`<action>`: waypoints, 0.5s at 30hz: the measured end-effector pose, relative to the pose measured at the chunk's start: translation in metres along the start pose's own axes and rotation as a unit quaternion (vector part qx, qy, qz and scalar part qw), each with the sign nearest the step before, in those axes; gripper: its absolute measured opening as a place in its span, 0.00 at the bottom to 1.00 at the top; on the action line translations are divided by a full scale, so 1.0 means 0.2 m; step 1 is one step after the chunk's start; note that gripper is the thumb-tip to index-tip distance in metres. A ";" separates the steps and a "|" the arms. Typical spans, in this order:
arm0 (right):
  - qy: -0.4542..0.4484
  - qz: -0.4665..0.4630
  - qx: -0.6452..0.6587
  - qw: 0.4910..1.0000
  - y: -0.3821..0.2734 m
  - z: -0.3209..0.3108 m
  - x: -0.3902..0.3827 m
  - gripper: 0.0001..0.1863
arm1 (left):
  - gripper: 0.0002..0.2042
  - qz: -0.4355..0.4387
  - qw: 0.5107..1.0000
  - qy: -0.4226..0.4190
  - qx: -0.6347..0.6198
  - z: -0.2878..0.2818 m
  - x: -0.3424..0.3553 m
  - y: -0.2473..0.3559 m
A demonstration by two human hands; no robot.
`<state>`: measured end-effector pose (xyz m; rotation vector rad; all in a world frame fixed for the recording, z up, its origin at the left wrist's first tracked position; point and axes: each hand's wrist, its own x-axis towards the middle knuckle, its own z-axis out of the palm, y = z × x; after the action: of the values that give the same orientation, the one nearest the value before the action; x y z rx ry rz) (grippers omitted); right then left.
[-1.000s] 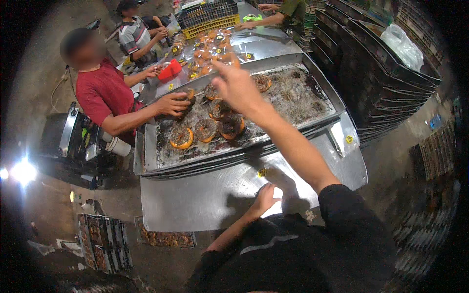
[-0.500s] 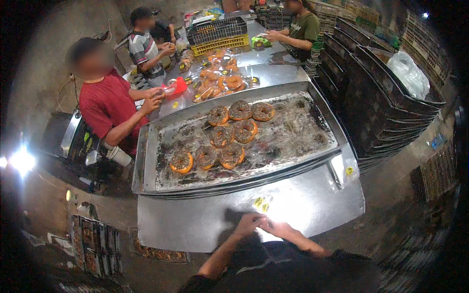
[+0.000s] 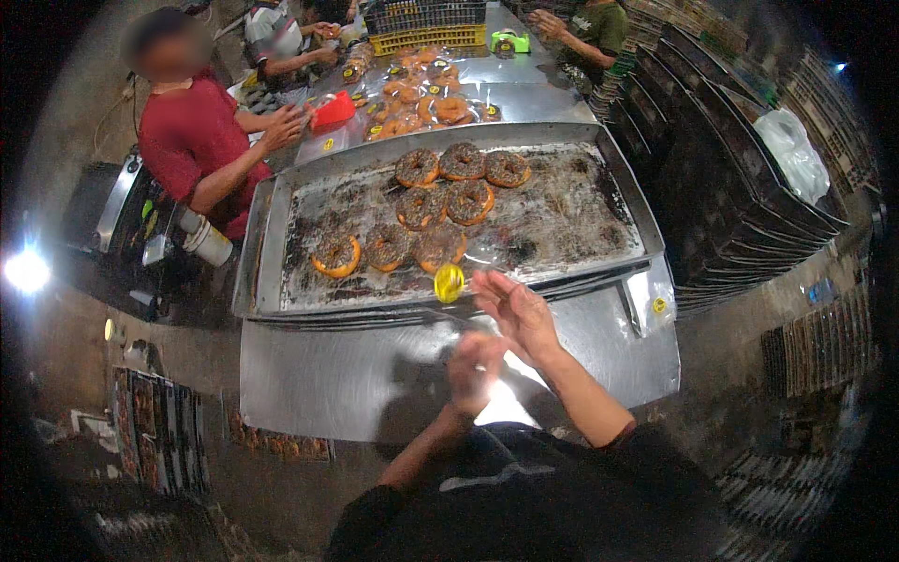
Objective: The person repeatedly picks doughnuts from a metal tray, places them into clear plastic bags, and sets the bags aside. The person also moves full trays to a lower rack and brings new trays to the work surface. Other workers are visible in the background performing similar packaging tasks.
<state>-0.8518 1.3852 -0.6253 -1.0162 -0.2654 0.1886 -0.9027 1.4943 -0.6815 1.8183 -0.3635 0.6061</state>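
A clear plastic bag with a round yellow label (image 3: 449, 283) is up in front of my hands, over the near rim of the metal tray (image 3: 267, 248). My right hand (image 3: 520, 314) is beside it with the fingers stretched out toward the bag; whether they touch the film cannot be made out. Lower and closer to me is my left hand (image 3: 475, 363), smeared by motion, so its grip is unclear. In the tray lie several dark-topped ring doughnuts (image 3: 421, 206), the nearest doughnut (image 3: 440, 246) just behind the label.
A person in a red shirt (image 3: 192, 131) works at the left beside a red dispenser (image 3: 332, 112). Bagged doughnuts (image 3: 421, 94) cover the table beyond the tray, before a yellow-and-black crate (image 3: 426, 36). Stacked dark trays (image 3: 730, 187) stand at the right, topped by a white plastic bag (image 3: 791, 155).
My hands, together low over the table before, have risen and parted, the right one further forward. A labelled clear bag is now raised before them; the yellow labels have gone from the tabletop's middle.
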 end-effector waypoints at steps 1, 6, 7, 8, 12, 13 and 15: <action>-0.063 0.027 0.143 0.987 0.01 0.07 -0.01 0.35 | 0.15 0.020 0.996 0.082 -0.033 -0.01 0.04 0.01; -0.003 0.316 0.230 0.920 0.28 0.28 -0.12 0.27 | 0.20 -0.387 0.746 0.157 -0.519 -0.35 0.00 -0.15; -0.077 0.309 -0.005 0.948 0.28 0.27 -0.06 0.27 | 0.20 -0.397 0.751 0.181 -0.496 -0.45 -0.01 -0.17; -0.143 0.279 -0.239 0.919 0.24 0.24 0.05 0.27 | 0.21 -0.408 0.754 0.201 -0.474 -0.54 -0.01 -0.20; 0.057 0.026 -0.724 0.687 0.27 0.24 0.50 0.55 | 0.22 -0.283 0.776 0.368 -0.427 -0.62 0.09 -0.18; 0.066 0.095 -0.773 0.624 0.31 0.20 0.59 0.56 | 0.23 -0.268 0.768 0.372 -0.448 -0.62 0.11 -0.17; 0.057 0.089 -0.787 0.609 0.40 0.09 0.69 0.55 | 0.25 -0.250 0.763 0.401 -0.441 -0.63 0.13 -0.13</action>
<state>-0.7284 1.4782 -0.6663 -2.8516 -0.1616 0.0124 -0.8950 1.6233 -0.6569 0.5753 0.3870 0.6173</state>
